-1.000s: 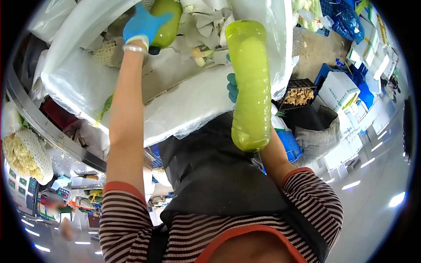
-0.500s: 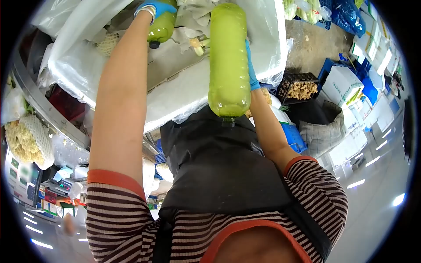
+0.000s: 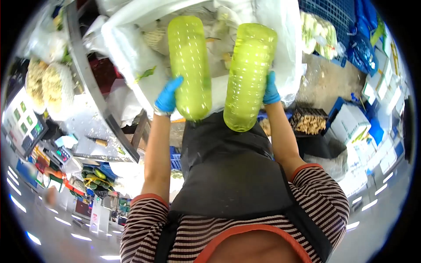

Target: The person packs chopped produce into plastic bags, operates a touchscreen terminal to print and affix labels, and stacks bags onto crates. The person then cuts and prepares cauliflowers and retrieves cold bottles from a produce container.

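My left hand (image 3: pixel 168 96), in a blue glove, is wrapped round the lower left side of a large bottle of yellow-green liquid (image 3: pixel 189 65). Another such bottle (image 3: pixel 251 74) is in my right hand (image 3: pixel 271 90), also gloved in blue, which grips it from the right side. Both bottles are raised side by side and apart, over the near side of a white plastic-lined box (image 3: pixel 131 52). Most of my fingers are hidden behind the bottles. Inside the box lie crumpled paper and a white foam net (image 3: pixel 154 38).
A metal counter (image 3: pixel 87 83) runs along the left, with net-wrapped cauliflower (image 3: pixel 57 90) and a knife (image 3: pixel 97 140) on it. To the right are leafy vegetables (image 3: pixel 320 35), a black crate of ginger (image 3: pixel 309 122) and a white carton (image 3: pixel 349 123). A green leaf (image 3: pixel 146 73) hangs at the box's edge.
The left bottle has been lifted out of the box in my left hand and drawn towards me. The right bottle has shifted right and tilted. The view has turned, showing more of the counter.
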Demonstrator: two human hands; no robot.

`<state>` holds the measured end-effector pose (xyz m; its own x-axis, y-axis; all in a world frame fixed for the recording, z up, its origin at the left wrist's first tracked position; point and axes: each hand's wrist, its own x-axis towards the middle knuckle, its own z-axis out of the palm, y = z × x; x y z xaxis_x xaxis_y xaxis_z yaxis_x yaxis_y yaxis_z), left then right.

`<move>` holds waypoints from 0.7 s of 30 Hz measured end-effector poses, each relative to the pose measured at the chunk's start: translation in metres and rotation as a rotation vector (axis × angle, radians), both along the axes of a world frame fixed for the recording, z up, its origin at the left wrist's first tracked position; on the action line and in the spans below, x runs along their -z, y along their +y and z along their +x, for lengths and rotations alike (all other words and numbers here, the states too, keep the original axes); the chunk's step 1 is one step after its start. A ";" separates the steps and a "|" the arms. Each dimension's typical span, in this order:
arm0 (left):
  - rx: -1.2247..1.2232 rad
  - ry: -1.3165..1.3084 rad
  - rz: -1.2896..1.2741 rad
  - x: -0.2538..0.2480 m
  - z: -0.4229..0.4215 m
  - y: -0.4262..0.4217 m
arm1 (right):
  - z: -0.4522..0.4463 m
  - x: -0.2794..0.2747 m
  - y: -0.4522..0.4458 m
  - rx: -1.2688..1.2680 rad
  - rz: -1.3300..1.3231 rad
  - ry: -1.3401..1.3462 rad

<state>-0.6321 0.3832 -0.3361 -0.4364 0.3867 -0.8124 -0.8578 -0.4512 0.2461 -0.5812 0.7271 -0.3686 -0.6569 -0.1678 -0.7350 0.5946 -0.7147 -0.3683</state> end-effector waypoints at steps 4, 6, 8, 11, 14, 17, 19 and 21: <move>-0.041 0.235 0.028 -0.066 0.046 -0.015 | -0.043 -0.023 -0.013 -0.267 -0.142 0.272; -0.029 0.293 -0.035 -0.092 0.064 -0.024 | -0.062 -0.035 -0.029 -0.473 -0.071 0.190; -0.023 0.400 -0.110 -0.110 0.082 -0.034 | -0.073 -0.054 -0.054 -0.612 -0.068 0.234; -0.062 0.498 -0.163 -0.145 0.126 -0.062 | -0.068 -0.128 -0.119 -0.852 -0.041 0.442; -0.213 0.525 -0.188 -0.175 0.197 -0.090 | -0.035 -0.191 -0.184 -1.056 0.002 0.536; -0.362 0.563 -0.332 -0.170 0.296 -0.112 | 0.028 -0.231 -0.253 -1.116 -0.067 0.602; -0.481 0.556 -0.381 -0.177 0.370 -0.119 | 0.081 -0.247 -0.294 -1.185 -0.075 0.662; -0.619 0.531 -0.400 -0.184 0.443 -0.124 | 0.135 -0.264 -0.330 -1.296 -0.040 0.763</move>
